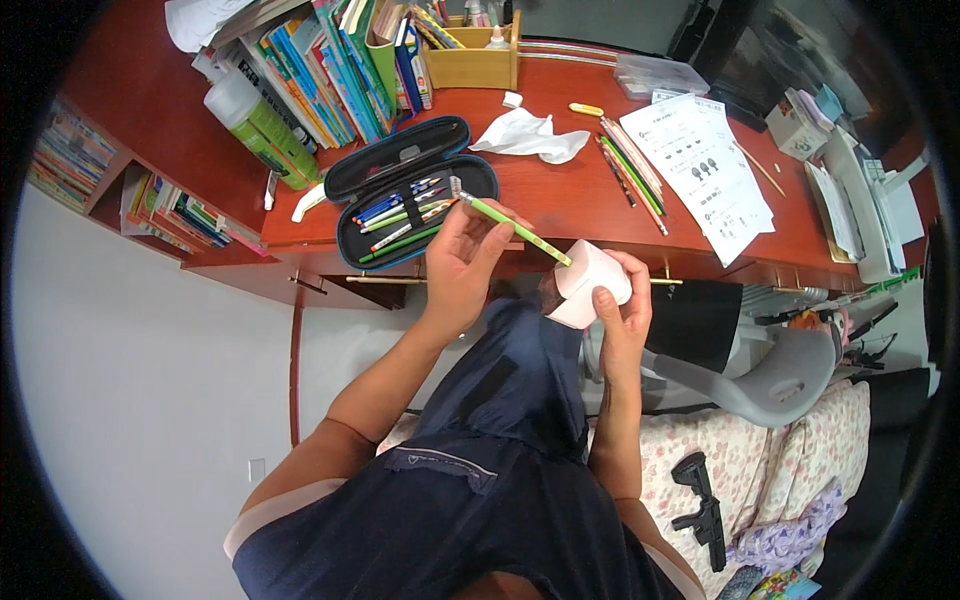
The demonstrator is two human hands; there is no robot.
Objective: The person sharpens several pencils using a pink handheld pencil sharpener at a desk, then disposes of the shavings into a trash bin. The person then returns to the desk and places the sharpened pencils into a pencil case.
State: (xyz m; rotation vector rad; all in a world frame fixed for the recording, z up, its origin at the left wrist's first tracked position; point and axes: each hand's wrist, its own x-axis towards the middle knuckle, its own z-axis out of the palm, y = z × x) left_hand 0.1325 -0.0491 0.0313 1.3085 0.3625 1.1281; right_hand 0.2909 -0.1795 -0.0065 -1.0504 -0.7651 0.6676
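Observation:
My left hand (469,255) grips a green pencil (517,229) near its upper end. The pencil slants down to the right, its lower end at a pink pencil sharpener (594,277) with a dark translucent part; whether the tip is inside cannot be told. My right hand (626,307) is closed around the sharpener. Left of my left hand, an open black pencil case (343,241) with blue trim holds several pencils. On the red-brown desk (540,199) lie a crumpled white tissue (532,137), several coloured pencils (630,169) and printed sheets (701,172).
Books (330,82), a green spray can (262,135) and a wooden organizer (472,64) stand at the back left. A clear plastic box (660,75) and a white file holder (862,210) are to the right. Below are a grey chair (780,382) and a bed (667,450) bearing a black toy gun (705,517).

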